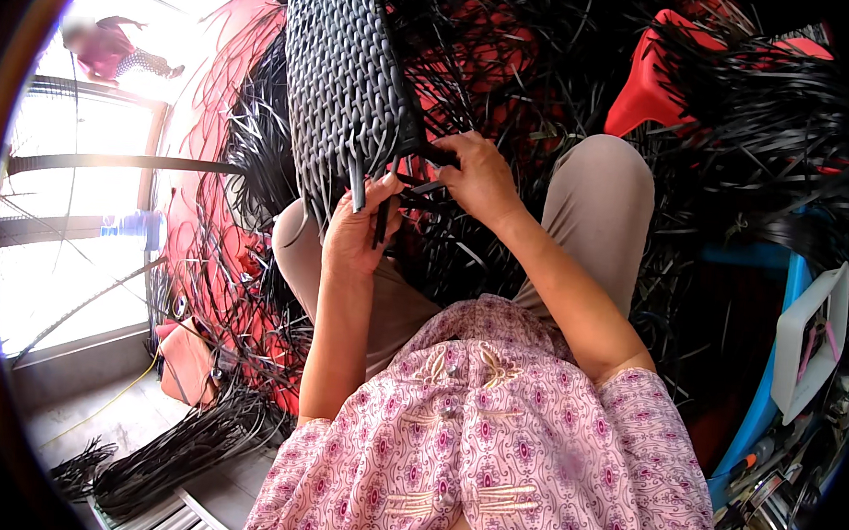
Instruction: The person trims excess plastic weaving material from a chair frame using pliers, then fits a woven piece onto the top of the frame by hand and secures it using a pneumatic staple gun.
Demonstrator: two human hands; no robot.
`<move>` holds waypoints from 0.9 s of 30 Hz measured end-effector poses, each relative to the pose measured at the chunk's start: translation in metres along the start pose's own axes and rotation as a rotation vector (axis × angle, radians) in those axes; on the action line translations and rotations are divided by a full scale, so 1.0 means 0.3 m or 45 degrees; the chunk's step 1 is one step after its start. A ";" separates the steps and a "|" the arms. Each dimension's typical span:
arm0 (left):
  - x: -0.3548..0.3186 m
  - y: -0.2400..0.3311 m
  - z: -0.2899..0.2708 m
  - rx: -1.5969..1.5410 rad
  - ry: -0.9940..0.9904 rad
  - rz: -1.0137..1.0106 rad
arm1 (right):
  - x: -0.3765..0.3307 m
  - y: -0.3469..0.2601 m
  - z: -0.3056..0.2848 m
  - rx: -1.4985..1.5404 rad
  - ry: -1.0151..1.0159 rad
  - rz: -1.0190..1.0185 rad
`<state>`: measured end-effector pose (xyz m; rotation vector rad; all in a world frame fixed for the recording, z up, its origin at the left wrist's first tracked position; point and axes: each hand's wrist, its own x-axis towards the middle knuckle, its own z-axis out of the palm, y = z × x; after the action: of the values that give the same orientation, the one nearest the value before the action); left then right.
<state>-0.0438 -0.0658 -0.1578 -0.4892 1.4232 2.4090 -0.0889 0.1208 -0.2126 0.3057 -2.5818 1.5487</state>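
Observation:
A long grey woven strap-like panel (346, 79) comes down from the top of the view and ends in loose strands above my lap. My left hand (354, 231) is closed at its lower end, thumb up, around dark strips (382, 220) that hang beside the weave. To the right of the panel's edge, my right hand (482, 180) pinches a black strip (438, 154) between thumb and fingers. The strip runs toward the panel's lower corner. Exactly how the strips pass through the weave is hidden by my fingers.
Black strips (491, 86) lie heaped over red sheeting, with a red plastic stool (645, 80) among them. At right stands a blue tub (764, 388) with a white frame (812, 343) and tools. A pink bag (187, 360) rests on the left floor. Another person (114, 49) is beyond the doorway.

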 end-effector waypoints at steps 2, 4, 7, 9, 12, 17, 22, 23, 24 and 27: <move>0.004 -0.006 -0.005 0.024 0.024 0.006 | 0.012 0.003 -0.007 0.024 -0.039 0.004; 0.002 -0.005 0.002 0.020 0.040 0.026 | 0.021 0.007 -0.015 -0.027 -0.053 -0.067; 0.005 -0.012 -0.007 0.018 0.045 0.039 | 0.036 0.000 -0.009 0.003 -0.119 0.066; 0.007 -0.020 -0.011 0.024 0.068 0.049 | 0.028 -0.013 0.001 -0.087 -0.095 0.053; 0.014 -0.023 -0.019 0.002 0.083 0.017 | 0.034 -0.017 0.023 -0.118 -0.075 0.055; 0.005 -0.019 -0.015 -0.024 0.050 0.025 | 0.067 0.083 0.054 0.182 -0.225 0.097; 0.012 -0.019 -0.020 0.019 0.018 0.029 | 0.079 0.108 0.091 0.021 -0.242 0.048; 0.015 -0.017 -0.027 0.074 0.041 -0.003 | 0.085 0.116 0.097 0.046 -0.229 0.041; 0.012 -0.008 -0.021 0.071 0.054 -0.007 | 0.089 0.129 0.103 0.072 -0.216 0.035; 0.008 -0.014 -0.023 0.081 0.092 -0.008 | 0.102 0.084 0.043 0.211 -0.344 0.163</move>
<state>-0.0432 -0.0697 -0.1652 -0.5689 1.5211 2.3548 -0.1246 0.1176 -0.2341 0.3981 -2.7219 1.8919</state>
